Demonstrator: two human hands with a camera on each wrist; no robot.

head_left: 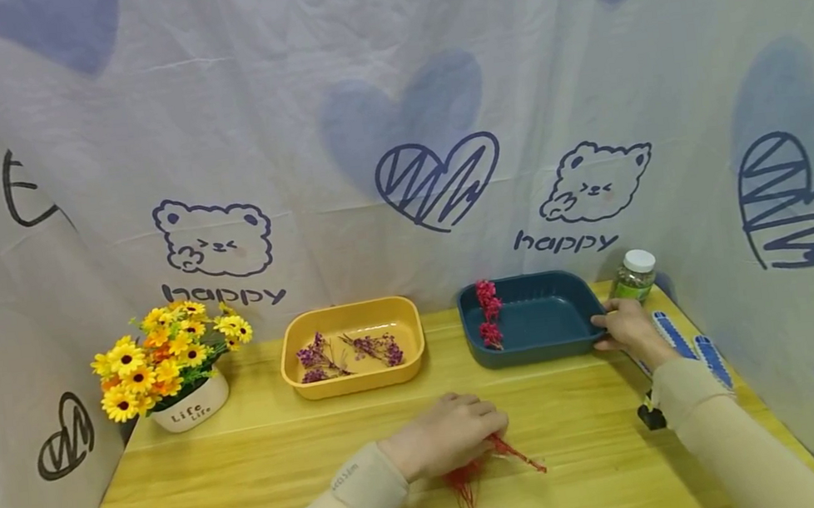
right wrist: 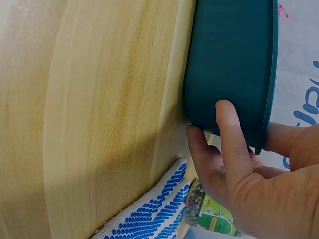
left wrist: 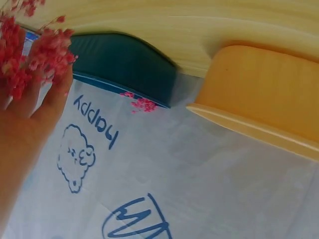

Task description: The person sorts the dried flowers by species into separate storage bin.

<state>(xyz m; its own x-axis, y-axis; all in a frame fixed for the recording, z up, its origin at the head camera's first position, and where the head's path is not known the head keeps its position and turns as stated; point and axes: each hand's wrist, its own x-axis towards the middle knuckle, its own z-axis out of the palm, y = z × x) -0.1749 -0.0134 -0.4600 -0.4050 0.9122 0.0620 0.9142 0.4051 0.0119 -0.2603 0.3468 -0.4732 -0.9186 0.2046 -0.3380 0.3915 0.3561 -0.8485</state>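
My left hand (head_left: 452, 437), over the front middle of the table, holds a bunch of red dried flowers (head_left: 466, 482). Their thin stems trail below the hand, and the red blooms (left wrist: 42, 57) stand out in front of the fingers in the left wrist view. My right hand (head_left: 630, 327) grips the near right corner of a dark teal tray (head_left: 550, 320). In the right wrist view the thumb is at the rim and the fingers lie against the outer wall. Pink-red flower sprigs (head_left: 489, 312) lie at the tray's left end.
A yellow tray (head_left: 356, 384) with purple dried sprigs (head_left: 376, 348) stands left of the teal one. At the far left is a white pot (head_left: 194, 404) of yellow flowers. A white-lidded jar (head_left: 634, 277), a blue-dotted glove (head_left: 689, 343) and a small black object (head_left: 650, 416) are on the right.
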